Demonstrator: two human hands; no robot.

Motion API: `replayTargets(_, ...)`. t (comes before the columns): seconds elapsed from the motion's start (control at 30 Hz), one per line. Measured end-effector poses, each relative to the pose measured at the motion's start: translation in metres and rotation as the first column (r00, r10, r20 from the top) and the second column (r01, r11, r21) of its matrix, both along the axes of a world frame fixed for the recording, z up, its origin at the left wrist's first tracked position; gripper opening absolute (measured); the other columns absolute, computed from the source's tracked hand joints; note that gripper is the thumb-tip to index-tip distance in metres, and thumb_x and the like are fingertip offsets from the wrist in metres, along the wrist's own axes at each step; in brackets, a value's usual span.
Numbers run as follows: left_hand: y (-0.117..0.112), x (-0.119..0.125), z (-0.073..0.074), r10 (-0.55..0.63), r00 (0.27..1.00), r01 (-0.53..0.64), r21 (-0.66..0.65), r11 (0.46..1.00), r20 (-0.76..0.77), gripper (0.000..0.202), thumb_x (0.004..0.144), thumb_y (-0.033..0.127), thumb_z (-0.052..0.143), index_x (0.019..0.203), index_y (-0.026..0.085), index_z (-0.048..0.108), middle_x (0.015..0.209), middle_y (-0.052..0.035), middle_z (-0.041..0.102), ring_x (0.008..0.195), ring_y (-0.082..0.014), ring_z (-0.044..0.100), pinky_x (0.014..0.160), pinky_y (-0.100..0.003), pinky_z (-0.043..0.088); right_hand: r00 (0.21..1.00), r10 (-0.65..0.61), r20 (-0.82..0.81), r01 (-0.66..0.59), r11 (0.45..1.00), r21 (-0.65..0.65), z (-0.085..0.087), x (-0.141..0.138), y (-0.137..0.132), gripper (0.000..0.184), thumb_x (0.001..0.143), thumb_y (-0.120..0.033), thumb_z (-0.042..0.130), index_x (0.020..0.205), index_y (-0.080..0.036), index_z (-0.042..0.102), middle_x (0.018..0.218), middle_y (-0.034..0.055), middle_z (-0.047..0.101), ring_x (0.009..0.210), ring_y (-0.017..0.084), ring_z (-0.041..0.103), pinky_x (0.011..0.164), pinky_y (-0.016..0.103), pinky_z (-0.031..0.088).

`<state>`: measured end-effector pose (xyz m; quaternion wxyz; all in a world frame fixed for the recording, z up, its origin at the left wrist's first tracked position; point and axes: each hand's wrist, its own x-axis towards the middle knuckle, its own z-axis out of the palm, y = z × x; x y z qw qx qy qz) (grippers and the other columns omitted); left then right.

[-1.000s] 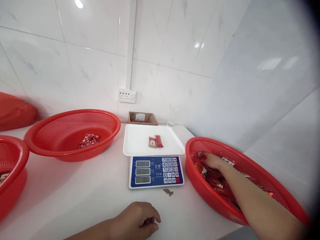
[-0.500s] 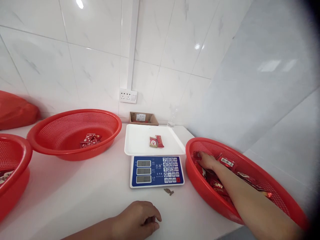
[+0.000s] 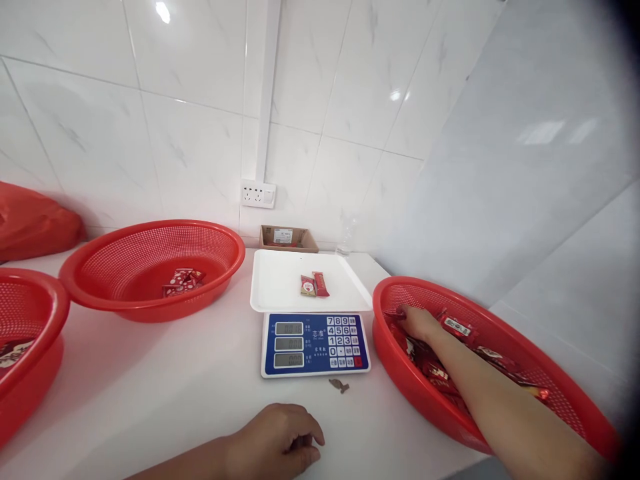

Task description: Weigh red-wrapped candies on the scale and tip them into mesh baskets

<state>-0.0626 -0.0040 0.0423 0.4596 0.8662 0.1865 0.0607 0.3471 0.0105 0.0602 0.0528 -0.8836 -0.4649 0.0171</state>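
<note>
My right hand (image 3: 417, 325) reaches into the right red basket (image 3: 425, 393), down among red-wrapped snack packets (image 3: 435, 373). Its fingertips touch the packets near the basket's left wall, and the hand itself hides what they grip. My left hand (image 3: 280, 437) rests on the white table in front of the scale, loosely curled, thumb and fingertips apart, holding nothing. Between the hands and the wall stands a digital scale (image 3: 315, 347) with a blue key panel. On its white tray (image 3: 275, 283) lie two small packets: a red-and-gold one (image 3: 307, 287) and a narrow red one (image 3: 321, 285).
A red basket (image 3: 150, 310) with a few packets stands left of the scale; another red basket (image 3: 35, 393) is cut off at the left edge. Behind the scale are a cardboard box (image 3: 305, 240) and a clear bottle (image 3: 345, 237). A brown scrap (image 3: 339, 385) lies before the scale.
My right hand has shifted very slightly among the packets. The left hand and the two packets on the tray stay as they were; the whole view has moved a little.
</note>
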Motion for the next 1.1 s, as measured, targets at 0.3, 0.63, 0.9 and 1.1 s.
replayTargets(0.3,0.001,0.001,-0.004,-0.016,1.000,0.016,0.016,1.000,0.017,0.026,0.081,0.028,0.051,0.101,0.022,0.066,0.092,-0.0051,0.065,0.076,-0.0142,0.060,0.068,-0.021,0.047,0.996,-0.090,-0.014,0.091,0.992,0.084,0.030,-0.002,-0.003,0.024,0.083,-0.028,0.045,0.079,-0.016,0.066,0.087,0.0132,0.069,0.086,0.027,0.063,0.071,0.033,0.043)
replayTargets(0.63,0.005,0.004,0.000,-0.062,0.998,0.061,0.031,0.998,0.027,0.026,0.080,0.027,0.054,0.101,0.020,0.068,0.090,-0.0065,0.067,0.075,-0.0146,0.060,0.067,-0.020,0.046,0.992,-0.052,-0.113,0.098,0.882,0.460,0.070,-0.029,0.000,0.045,0.079,-0.055,0.032,0.078,-0.020,0.060,0.074,0.0051,0.066,0.073,0.022,0.059,0.060,0.029,0.041)
replayTargets(0.9,0.008,0.004,-0.012,-0.076,0.992,0.073,0.039,0.997,0.100,0.023,0.080,0.027,0.058,0.100,0.021,0.068,0.085,-0.0042,0.067,0.073,-0.0137,0.060,0.064,-0.019,0.044,0.922,0.183,-0.341,0.043,0.828,0.559,0.085,-0.081,0.011,0.038,0.071,-0.053,0.049,0.083,-0.020,0.063,0.081,0.0034,0.069,0.078,0.022,0.062,0.066,0.030,0.043)
replayTargets(1.1,0.011,0.004,-0.025,-0.139,0.981,0.127,0.094,0.987,0.132,0.026,0.083,0.032,0.056,0.104,0.021,0.066,0.087,-0.0057,0.067,0.074,-0.0144,0.061,0.066,-0.019,0.046,0.919,0.272,-0.285,-0.115,0.877,0.466,0.091,-0.112,0.028,0.031,0.077,-0.043,0.047,0.089,-0.020,0.063,0.084,0.0027,0.070,0.080,0.020,0.062,0.070,0.028,0.043)
